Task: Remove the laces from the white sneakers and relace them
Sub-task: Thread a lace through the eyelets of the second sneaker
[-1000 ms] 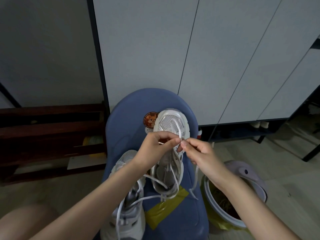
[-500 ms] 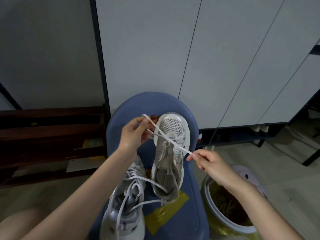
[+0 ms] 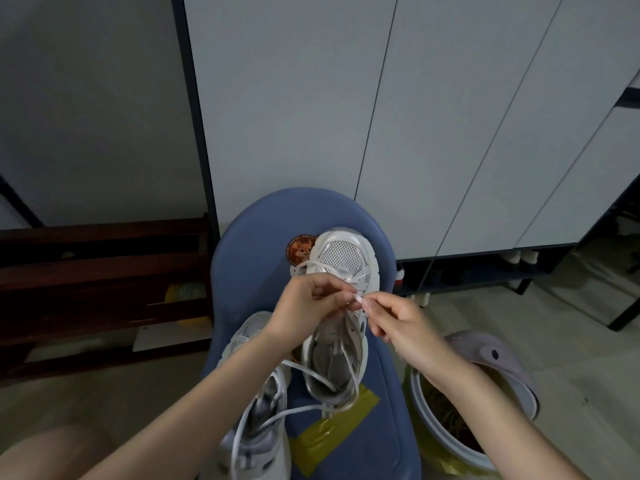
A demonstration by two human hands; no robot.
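Pinching the white lace between them, the left hand and right hand meet fingertip to fingertip over the middle of the far white sneaker. The left hand's fingers are curled around a lace strand that loops out past the shoe's left edge; the right hand nips the lace tip between thumb and forefinger, its other fingers folded in. Both hands cover the eyelet rows there, so which hole the lace passes through cannot be told.

This sneaker lies on a blue chair seat, mesh toe pointing away, its opening toward the viewer; loose lace trails over the heel and across the seat. A second white sneaker lies nearer and to the left, its toe partly hidden behind the left forearm and its heel cut off by the lower frame edge, with slack lace looped through it.

A round cartoon sticker on the seat is half covered by the far shoe's toe. A strip of yellow tape sits on the seat under the far shoe's heel. To the right, on the floor, stands a white bin with a lilac lid tipped back; its contents are dark and indistinct. At left stands a dark wooden rack, its shelves in shadow.
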